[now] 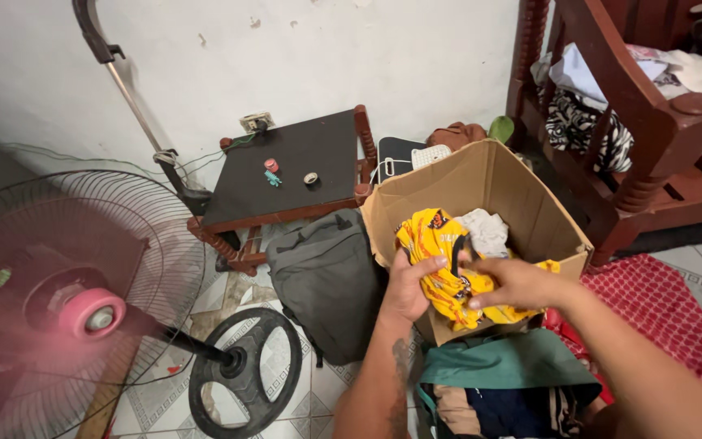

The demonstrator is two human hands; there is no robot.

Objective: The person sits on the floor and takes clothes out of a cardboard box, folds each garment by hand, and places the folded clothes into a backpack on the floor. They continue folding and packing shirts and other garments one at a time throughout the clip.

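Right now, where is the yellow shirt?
In the head view, right of centre, the yellow shirt hangs over the near edge of the cardboard box, gripped by the left hand and right hand.

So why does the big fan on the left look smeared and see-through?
Head view: the fan has its blades blurred into a pinkish haze while its wire cage stays sharp; the hands gripping the yellow garment over the cardboard box look crisp; light is soft and even.
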